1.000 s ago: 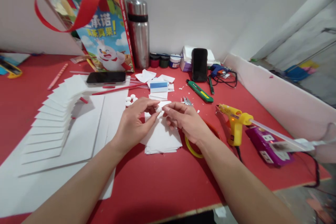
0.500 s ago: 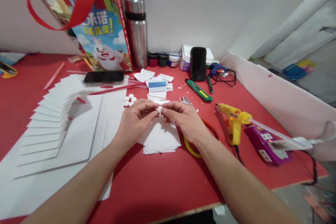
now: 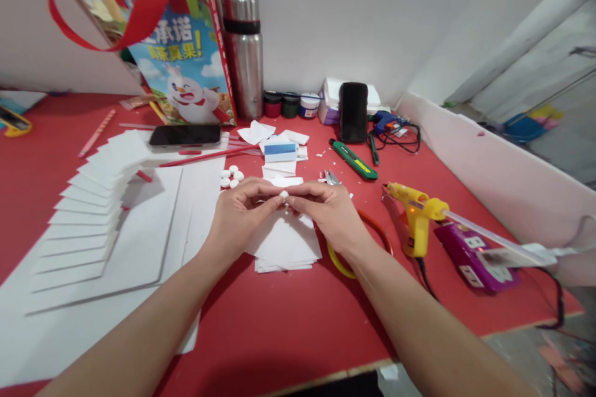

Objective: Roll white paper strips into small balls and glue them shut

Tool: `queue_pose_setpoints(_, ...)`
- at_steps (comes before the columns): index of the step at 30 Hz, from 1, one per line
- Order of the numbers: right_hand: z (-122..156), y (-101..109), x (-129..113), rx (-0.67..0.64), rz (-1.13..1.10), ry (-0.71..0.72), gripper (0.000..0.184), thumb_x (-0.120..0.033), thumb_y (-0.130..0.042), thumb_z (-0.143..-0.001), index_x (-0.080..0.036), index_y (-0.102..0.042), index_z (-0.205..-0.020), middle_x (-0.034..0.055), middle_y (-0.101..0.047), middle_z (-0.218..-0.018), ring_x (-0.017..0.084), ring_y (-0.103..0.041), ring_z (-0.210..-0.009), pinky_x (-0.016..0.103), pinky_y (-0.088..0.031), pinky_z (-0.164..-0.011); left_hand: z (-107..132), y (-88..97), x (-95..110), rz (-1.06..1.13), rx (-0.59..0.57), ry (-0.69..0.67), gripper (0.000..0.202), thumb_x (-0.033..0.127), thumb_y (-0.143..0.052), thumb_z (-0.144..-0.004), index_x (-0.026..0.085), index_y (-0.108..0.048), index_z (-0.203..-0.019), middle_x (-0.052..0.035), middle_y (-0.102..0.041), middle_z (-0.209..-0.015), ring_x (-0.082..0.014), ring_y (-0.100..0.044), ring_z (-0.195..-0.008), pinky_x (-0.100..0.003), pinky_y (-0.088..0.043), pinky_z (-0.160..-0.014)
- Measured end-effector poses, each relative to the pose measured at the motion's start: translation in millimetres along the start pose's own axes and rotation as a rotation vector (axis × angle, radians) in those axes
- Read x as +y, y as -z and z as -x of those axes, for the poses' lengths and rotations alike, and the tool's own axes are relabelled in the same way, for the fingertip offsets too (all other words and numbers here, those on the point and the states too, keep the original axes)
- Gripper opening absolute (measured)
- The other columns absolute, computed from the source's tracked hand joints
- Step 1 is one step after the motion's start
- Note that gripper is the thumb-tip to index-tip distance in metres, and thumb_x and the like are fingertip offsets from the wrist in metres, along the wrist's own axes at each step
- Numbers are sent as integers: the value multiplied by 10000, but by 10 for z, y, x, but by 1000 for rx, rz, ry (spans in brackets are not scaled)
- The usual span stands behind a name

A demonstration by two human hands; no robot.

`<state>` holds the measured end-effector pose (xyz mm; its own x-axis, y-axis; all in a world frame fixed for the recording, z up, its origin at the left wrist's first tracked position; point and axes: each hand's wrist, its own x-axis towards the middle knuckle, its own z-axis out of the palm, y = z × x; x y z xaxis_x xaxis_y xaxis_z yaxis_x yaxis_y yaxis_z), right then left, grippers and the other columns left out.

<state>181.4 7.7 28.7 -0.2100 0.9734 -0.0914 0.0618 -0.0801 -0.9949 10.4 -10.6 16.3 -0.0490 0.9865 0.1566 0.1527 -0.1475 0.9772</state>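
White and rounded, a small piece (image 3: 284,196) is pinched by the left hand (image 3: 243,209) and right hand (image 3: 328,208), fingers curled.

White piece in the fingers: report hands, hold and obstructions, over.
Left hand and right hand meeting, fingertips on white piece. Piece held above paper stack. Glue gun off to the right, apart from both hands.

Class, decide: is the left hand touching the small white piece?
Touching: in the head view, the left hand has its thumb against the small white piece.
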Motion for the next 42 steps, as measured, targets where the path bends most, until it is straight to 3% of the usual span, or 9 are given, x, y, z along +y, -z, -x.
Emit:
queue_pose_setpoints(5,19,-6,-9,19,36,48,92,-222,-768,-770,-184,-817,-838,29,-749,-772,124,-622,-667,281,-500,-659,12,-20,32,-34,30,-39,67,246,-786,-784,189,-798,-817,-41,-711,-871,-151,-658,-817,-283,-525,-759)
queue_pose_setpoints(17,41,-74,16,102,-18,1,79,-196,-766,-739,-189,-812,-802,19,-743,-737,127,-626,-667,285,-504,-668,43,-69,-15,-101,81,-63,56,230,-757,-813,227,-811,-827,-23,-689,-821,-149,-641,-781,-276,-519,-684)
queue_pose_setpoints(23,-9,-32,38,27,-180,-95,216,-253,-829,-701,-161,-807,-895,43,-767,-772,156,-683,-718,332,-558,-755,25,-50,-44,-56,57,-36,91,267,-737,-849,222,-809,-880,-35,-730,-875,-165,-675,-828,-311,-544,-788)
queue_pose_setpoints(28,-4,-49,34,35,-237,-81,234,-268,-857,-676,-168,-769,-869,24,-754,-782,144,-694,-713,315,-566,-750,18,-38,-81,-41,60,-26,107,261,-748,-835,219,-803,-917,-44,-738,-914,-180,-688,-868,-330,-552,-816)
queue_pose_setpoints(42,13,-55,54,94,-125,-80,142,-227,-817,-668,-172,-755,-783,9,-734,-725,121,-638,-653,293,-519,-702,54,-105,-4,-129,103,-92,53,211,-756,-806,203,-792,-844,-47,-692,-857,-168,-648,-809,-284,-564,-696)
